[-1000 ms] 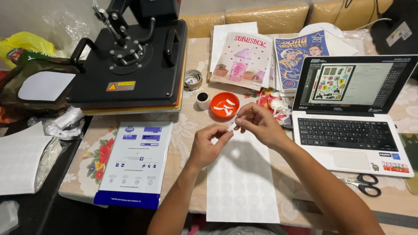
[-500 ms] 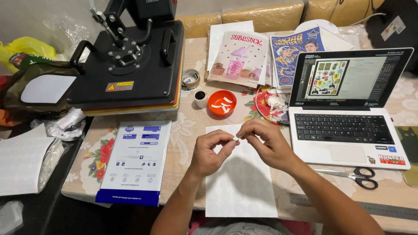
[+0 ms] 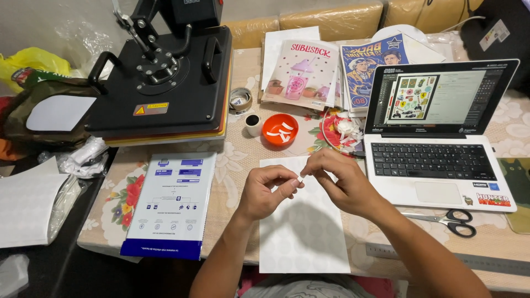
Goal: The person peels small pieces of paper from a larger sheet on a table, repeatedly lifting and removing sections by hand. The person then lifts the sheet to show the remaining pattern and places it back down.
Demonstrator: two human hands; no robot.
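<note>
Sticker (image 3: 300,177), small and white, sits pinched between my left hand (image 3: 269,190) and right hand (image 3: 342,182) above the white sheet (image 3: 303,232) at the tabletop's near edge. I judge it could crease or restick if my fingertips slip. Floral tabletop (image 3: 243,160) is crowded: press (image 3: 165,77) back-left, laptop (image 3: 436,132) right.

One head-worn camera looks steeply down from close above the table (image 3: 237,160); the press (image 3: 165,83) sits at eleven o'clock, the laptop (image 3: 436,132) at two.
</note>
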